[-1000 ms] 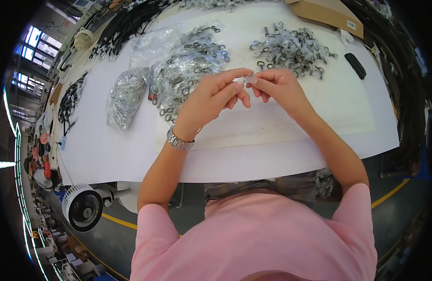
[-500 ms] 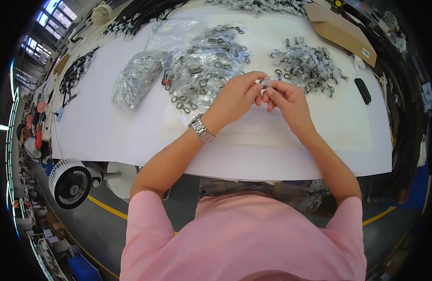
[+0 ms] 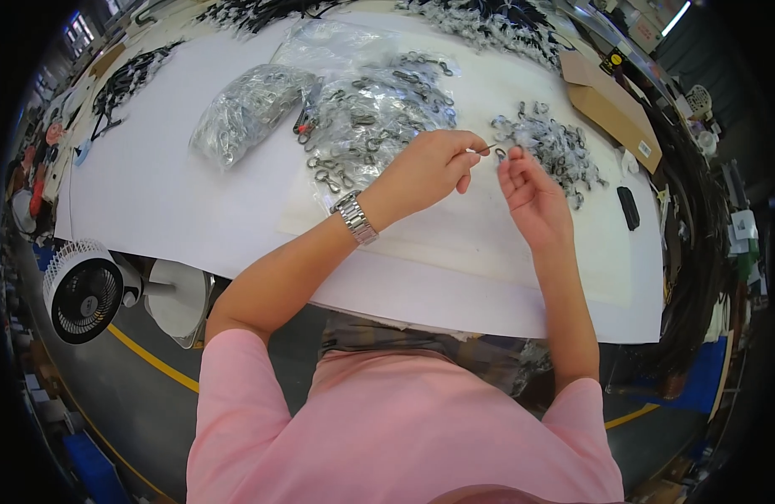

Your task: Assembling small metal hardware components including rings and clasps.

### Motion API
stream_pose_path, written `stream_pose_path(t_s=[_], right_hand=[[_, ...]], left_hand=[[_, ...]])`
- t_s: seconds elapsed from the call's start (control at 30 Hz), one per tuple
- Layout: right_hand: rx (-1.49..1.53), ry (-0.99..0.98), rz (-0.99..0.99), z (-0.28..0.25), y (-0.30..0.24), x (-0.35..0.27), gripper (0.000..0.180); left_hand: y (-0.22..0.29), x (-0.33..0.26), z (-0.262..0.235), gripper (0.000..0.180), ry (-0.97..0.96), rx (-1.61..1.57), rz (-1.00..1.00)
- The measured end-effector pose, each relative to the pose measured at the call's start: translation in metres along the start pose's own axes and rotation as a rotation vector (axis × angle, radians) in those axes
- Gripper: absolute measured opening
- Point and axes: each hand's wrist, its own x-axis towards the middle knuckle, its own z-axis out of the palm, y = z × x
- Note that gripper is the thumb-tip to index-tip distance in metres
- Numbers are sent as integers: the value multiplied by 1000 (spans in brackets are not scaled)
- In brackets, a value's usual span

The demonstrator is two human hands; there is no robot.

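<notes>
My left hand (image 3: pixel 434 172), with a metal watch on its wrist, is closed in a pinch. From its fingertips a thin dark pointed piece (image 3: pixel 491 148) sticks out toward the right; its kind is unclear. Just right of it, my right hand (image 3: pixel 534 197) is turned palm toward me, its fingers curled together and their tips pressed close. What they hold, if anything, is too small to make out. Beyond those fingertips lies a heap of metal clasps in clear plastic (image 3: pixel 555 147). A larger spread of bagged clasps (image 3: pixel 379 109) lies behind my left hand.
A stuffed clear plastic bag (image 3: pixel 245 113) lies on the white table at left. An open cardboard box (image 3: pixel 614 109) and a black oblong object (image 3: pixel 628 207) are at right. Dark cords (image 3: pixel 123 80) lie far left. A fan (image 3: pixel 85 298) stands beside the table.
My hands have come apart from where they met. The right hand has turned palm toward me, and the thin dark piece now shows at my left fingertips. The whole view has shifted slightly.
</notes>
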Motion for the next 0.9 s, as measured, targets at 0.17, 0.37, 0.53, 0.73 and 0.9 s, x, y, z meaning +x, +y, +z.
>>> stream_pose_path(t_s=[0.17, 0.37, 0.53, 0.73, 0.9], right_hand=[[708, -2, 46, 12, -51, -2, 33], [-1307, -150, -264, 68, 27, 43, 32], [-1971, -320, -676, 58, 60, 97, 23], [-2082, -391, -716, 56, 51, 84, 15], [-1099, -268, -2, 42, 39, 101, 15]], left_hand=[[-15, 12, -21, 26, 119, -152, -200], [-36, 14, -69, 27, 516, -406, -196], [-56, 27, -46, 24, 492, -397, -135], [-61, 25, -41, 22, 553, -206, -55], [-84, 29, -36, 27, 516, 214, -7]])
